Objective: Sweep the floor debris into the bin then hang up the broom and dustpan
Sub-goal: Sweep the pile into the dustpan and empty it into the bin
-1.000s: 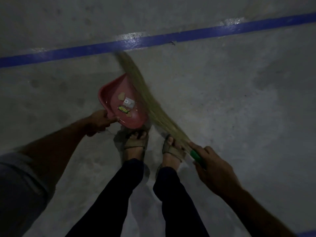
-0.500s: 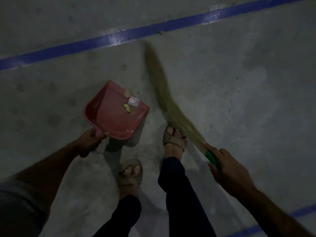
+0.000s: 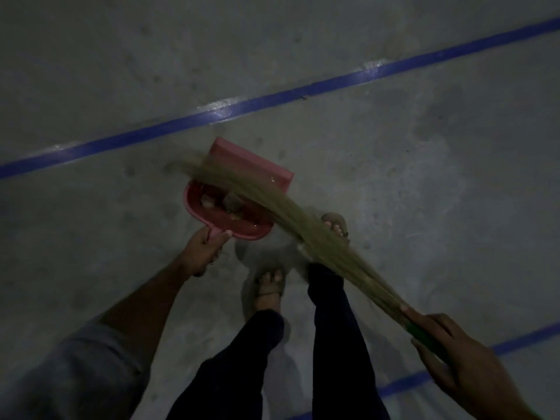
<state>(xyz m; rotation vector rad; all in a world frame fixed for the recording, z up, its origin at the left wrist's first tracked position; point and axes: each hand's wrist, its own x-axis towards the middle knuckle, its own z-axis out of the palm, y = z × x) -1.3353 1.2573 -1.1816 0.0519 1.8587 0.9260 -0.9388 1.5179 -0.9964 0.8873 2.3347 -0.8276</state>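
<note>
Your left hand [image 3: 203, 250] curls round the red dustpan [image 3: 242, 189] handle while your right hand [image 3: 454, 356] grips the broom [image 3: 303, 225], its straw bristles blurring toward ten o'clock over the scraps [image 3: 225, 204].

place: workshop or warehouse hall | evidence: bare concrete floor [image 3: 424, 183], blue marking lines [image 3: 242, 106]

Left hand [image 3: 206, 247] grips handle of red dustpan [image 3: 242, 174], debris [image 3: 224, 203] inside. Right hand [image 3: 454, 356] grips broom [image 3: 303, 225]; bristles lie across dustpan.
</note>
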